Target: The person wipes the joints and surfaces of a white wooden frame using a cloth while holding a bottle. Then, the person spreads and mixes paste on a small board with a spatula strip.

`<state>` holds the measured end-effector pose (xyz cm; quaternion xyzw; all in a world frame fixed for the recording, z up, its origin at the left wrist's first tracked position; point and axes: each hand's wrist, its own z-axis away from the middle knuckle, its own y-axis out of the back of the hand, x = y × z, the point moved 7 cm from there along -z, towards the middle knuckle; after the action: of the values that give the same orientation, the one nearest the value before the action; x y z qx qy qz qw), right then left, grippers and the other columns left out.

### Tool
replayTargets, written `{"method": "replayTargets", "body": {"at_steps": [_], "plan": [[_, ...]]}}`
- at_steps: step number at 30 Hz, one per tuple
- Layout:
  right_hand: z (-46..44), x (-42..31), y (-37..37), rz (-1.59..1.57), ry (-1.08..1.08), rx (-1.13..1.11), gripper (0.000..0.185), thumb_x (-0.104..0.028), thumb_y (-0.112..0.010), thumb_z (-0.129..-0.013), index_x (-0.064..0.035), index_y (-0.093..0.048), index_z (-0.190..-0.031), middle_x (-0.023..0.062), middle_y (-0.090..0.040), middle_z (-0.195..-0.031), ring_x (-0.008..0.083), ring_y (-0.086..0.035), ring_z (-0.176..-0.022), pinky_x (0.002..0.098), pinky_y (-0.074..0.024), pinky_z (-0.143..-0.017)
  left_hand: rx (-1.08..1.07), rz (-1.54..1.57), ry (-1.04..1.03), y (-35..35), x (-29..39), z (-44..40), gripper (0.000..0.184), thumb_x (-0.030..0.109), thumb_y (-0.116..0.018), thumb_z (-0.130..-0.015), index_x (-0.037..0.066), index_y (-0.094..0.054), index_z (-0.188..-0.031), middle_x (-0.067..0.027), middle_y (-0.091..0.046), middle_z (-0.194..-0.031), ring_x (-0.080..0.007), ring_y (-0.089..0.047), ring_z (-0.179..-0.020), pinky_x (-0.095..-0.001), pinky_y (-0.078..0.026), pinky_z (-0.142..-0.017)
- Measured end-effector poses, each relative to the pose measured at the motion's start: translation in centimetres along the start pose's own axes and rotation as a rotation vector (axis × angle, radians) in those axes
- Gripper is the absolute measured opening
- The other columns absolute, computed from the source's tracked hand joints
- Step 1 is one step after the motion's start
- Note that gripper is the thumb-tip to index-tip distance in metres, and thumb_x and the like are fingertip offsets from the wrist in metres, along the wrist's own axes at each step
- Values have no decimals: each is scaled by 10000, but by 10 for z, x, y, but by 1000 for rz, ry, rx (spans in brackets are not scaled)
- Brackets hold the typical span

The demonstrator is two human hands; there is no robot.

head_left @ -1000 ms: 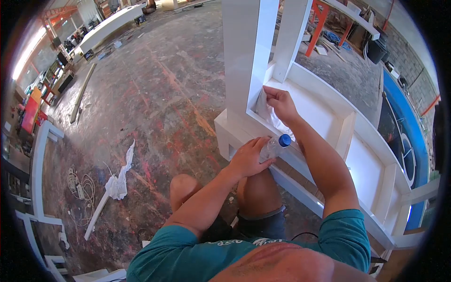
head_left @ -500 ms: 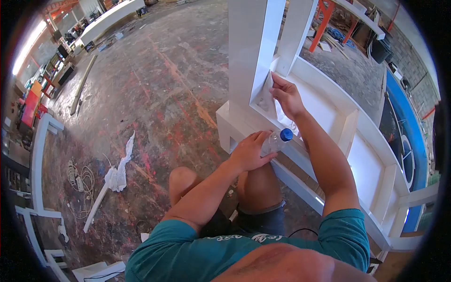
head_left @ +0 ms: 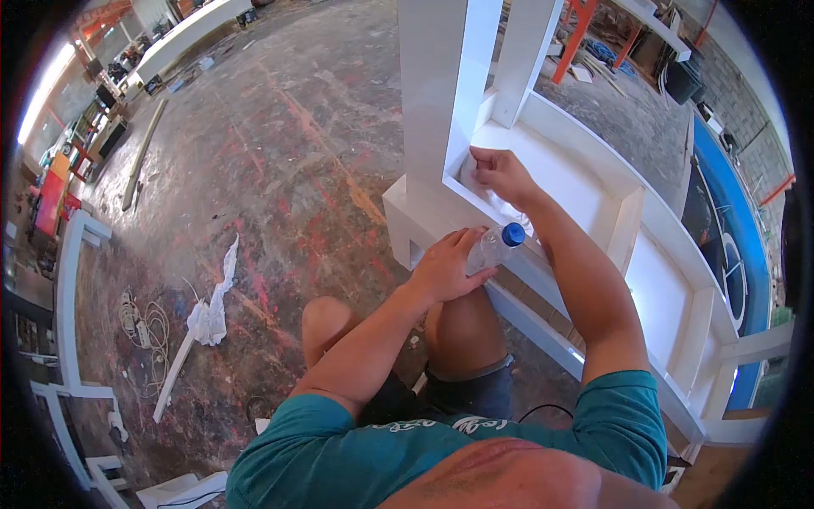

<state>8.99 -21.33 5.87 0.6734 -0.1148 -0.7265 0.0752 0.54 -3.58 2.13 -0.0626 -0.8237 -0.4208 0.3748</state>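
Blue-capped bottle [head_left: 485, 253] in the left hand [head_left: 447, 267] slants, cap [head_left: 513, 234] toward right forearm [head_left: 585, 272]

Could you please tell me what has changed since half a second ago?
The right hand has moved lower, nearer the base of the front white post, and the white cloth is less drawn up. The left hand still holds the blue-capped bottle.

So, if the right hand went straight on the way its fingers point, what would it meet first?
Ahead of the right hand, most likely the inner face of the white upright post, though depth there is hard to judge.
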Motion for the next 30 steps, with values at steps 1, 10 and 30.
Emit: {"method": "replayTargets", "body": {"at_steps": [1,10,30], "plan": [[0,-1,2,-96,72,41,548,43,-585,-924,35,-536,-1469,54,-691,-1211,91,-598,-977,254,-479,-913,-2,-19,14,-1,0,0,702,429,-757,-875,51,-495,-1406,-200,-618,-1333,-410,-593,-1247,-487,-487,-1057],[-3,9,2,-28,9,59,541,0,-641,-932,37,-541,-1462,82,-707,-1224,109,-636,-1031,276,-502,-924,-40,62,62,-2,-2,0,735,436,-769,-869,52,-478,-1424,-225,-609,-1344,-445,-578,-1254,-505,-466,-1076],[2,8,-2,-30,-26,48,526,-35,-645,-963,81,-516,-1459,1,-668,-1061,84,-609,-917,260,-523,-857,-185,160,-181,-26,23,15,686,308,-841,-771,124,-552,-1365,-149,-647,-1268,-386,-642,-1161,-467,-525,-983]]}}
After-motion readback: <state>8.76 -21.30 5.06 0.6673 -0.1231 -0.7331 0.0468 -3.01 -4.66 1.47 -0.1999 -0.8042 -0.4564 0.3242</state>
